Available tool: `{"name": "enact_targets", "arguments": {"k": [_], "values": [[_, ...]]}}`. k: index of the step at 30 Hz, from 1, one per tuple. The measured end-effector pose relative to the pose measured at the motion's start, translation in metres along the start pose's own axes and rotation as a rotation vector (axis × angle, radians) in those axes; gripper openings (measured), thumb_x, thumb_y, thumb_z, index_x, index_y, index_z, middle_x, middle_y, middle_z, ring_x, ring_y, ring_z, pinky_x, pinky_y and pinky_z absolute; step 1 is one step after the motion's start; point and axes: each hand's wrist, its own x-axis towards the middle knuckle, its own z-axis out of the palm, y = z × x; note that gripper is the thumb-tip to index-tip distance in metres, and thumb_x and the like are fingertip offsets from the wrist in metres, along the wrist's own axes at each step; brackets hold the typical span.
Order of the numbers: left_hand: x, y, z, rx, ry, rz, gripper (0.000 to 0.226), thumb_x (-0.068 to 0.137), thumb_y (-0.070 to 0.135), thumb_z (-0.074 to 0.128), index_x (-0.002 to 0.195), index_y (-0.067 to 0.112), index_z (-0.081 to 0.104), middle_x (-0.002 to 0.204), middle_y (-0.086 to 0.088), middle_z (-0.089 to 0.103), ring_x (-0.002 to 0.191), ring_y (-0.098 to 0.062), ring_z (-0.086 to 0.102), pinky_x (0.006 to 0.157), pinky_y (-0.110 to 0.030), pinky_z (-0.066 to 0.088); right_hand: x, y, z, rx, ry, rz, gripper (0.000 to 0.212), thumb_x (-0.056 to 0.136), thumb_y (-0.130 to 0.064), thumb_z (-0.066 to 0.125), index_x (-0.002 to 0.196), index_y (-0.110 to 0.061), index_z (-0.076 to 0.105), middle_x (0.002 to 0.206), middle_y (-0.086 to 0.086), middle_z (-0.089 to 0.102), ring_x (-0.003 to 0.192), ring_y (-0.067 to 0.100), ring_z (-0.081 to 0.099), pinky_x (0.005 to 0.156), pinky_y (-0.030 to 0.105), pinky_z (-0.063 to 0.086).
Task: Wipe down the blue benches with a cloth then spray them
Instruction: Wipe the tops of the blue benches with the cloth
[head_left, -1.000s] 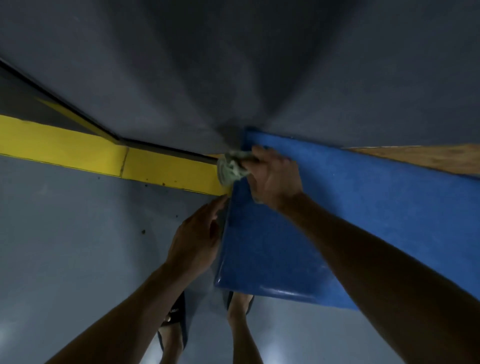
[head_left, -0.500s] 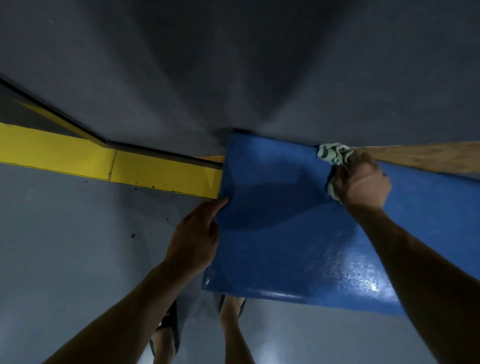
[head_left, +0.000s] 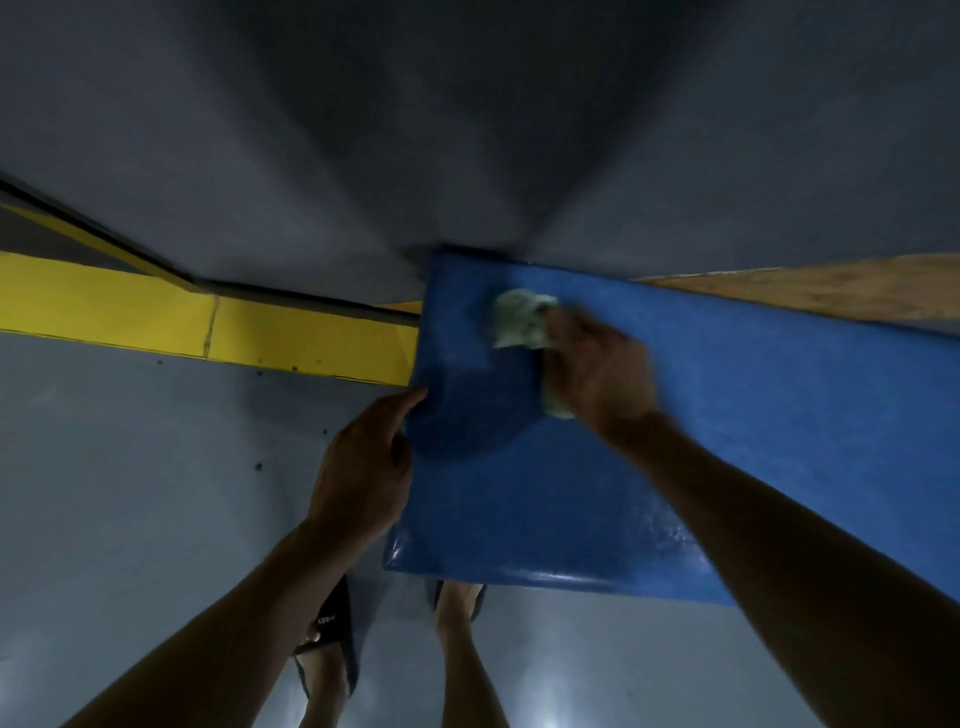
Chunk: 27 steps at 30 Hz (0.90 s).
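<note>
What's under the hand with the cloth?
The crumpled cloth shows beside and below the right hand, on the blue bench. The hand hides the rest of it.

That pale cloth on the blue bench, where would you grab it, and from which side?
Grip the bunched middle of the cloth from above, fingers curled round the wad, as the right hand does now. It is soft and crumpled, lying on the flat bench, so only the top is open. The left hand steadies the bench's end edge.
</note>
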Motion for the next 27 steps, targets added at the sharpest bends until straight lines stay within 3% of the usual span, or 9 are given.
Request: {"name": "enact_targets", "arguments": {"k": [4,7,9,11,14,17,21,24,27], "values": [[0.001,-0.002,-0.001,0.009,-0.004,0.017,0.05,0.097,0.004,0.043,0.141,0.027,0.047,0.135,0.003,0.058,0.107,-0.006,0.055,0.082,-0.013,0.04,-0.032,0.098,-0.033,-0.058,0.039,0.574,0.033,0.087,-0.029,0.052,0.119,-0.017,0.054,0.111,0.016,0.064,0.096,0.042,0.061,0.077,0.045,0.048],[0.002,-0.003,-0.001,-0.009,-0.008,0.0,0.05,0.097,0.004,0.044,0.141,0.028,0.048,0.136,0.002,0.059,0.11,-0.012,0.059,0.086,-0.017,0.042,-0.03,0.097,-0.027,-0.06,0.079,0.766,0.029,0.09,-0.027,0.055,0.115,-0.014,0.053,0.111,0.018,0.062,0.095,0.044,0.059,0.077,0.045,0.046],[0.001,-0.002,-0.001,-0.015,-0.017,-0.01,0.051,0.098,0.004,0.043,0.142,0.028,0.046,0.137,0.004,0.057,0.106,-0.003,0.054,0.08,-0.005,0.036,-0.015,0.07,-0.014,-0.02,0.084,0.814,0.025,0.091,-0.026,0.053,0.113,-0.014,0.054,0.114,0.017,0.061,0.096,0.043,0.059,0.078,0.044,0.045],[0.001,-0.003,-0.001,-0.022,-0.021,-0.025,0.05,0.099,0.006,0.042,0.142,0.031,0.046,0.137,0.007,0.057,0.103,0.002,0.052,0.075,0.0,0.033,0.007,0.035,0.0,0.026,0.141,0.663,0.024,0.09,-0.023,0.055,0.111,-0.013,0.058,0.111,0.015,0.064,0.094,0.042,0.061,0.076,0.043,0.046],[0.002,-0.007,-0.002,-0.043,-0.018,-0.049,0.052,0.098,0.008,0.041,0.142,0.035,0.045,0.139,0.01,0.056,0.111,-0.003,0.055,0.082,-0.005,0.036,0.045,-0.014,0.019,-0.042,0.152,0.341,0.02,0.088,-0.019,0.057,0.104,-0.01,0.063,0.103,0.013,0.066,0.084,0.039,0.064,0.064,0.038,0.046],[0.0,-0.008,-0.003,-0.06,-0.014,-0.061,0.053,0.097,0.008,0.042,0.142,0.037,0.045,0.14,0.012,0.055,0.108,-0.003,0.058,0.081,-0.007,0.04,0.062,-0.029,0.027,-0.121,0.104,0.287,0.016,0.09,-0.017,0.055,0.101,-0.008,0.062,0.104,0.011,0.062,0.081,0.036,0.063,0.058,0.032,0.034],[-0.002,-0.005,-0.002,-0.094,0.018,-0.072,0.052,0.097,0.008,0.041,0.141,0.036,0.047,0.14,0.013,0.055,0.113,-0.011,0.061,0.09,-0.021,0.048,0.052,-0.037,0.03,-0.031,0.172,0.151,0.022,0.09,-0.022,0.057,0.107,-0.009,0.063,0.109,0.009,0.062,0.09,0.032,0.063,0.064,0.036,0.05],[-0.001,-0.004,-0.001,-0.1,0.042,-0.085,0.052,0.097,0.008,0.042,0.14,0.036,0.049,0.138,0.015,0.056,0.109,-0.008,0.061,0.085,-0.014,0.046,0.058,-0.063,0.035,-0.014,0.132,-0.003,0.017,0.091,-0.019,0.06,0.106,-0.013,0.064,0.104,0.004,0.061,0.081,0.025,0.061,0.059,0.035,0.054],[0.001,-0.006,-0.002,-0.108,0.048,-0.081,0.049,0.098,0.008,0.043,0.137,0.036,0.052,0.129,0.015,0.061,0.091,-0.001,0.061,0.073,-0.004,0.042,0.078,-0.074,0.042,-0.099,0.083,-0.197,0.022,0.079,-0.011,0.07,0.101,-0.013,0.069,0.102,0.006,0.064,0.076,0.027,0.064,0.052,0.035,0.054]]}}
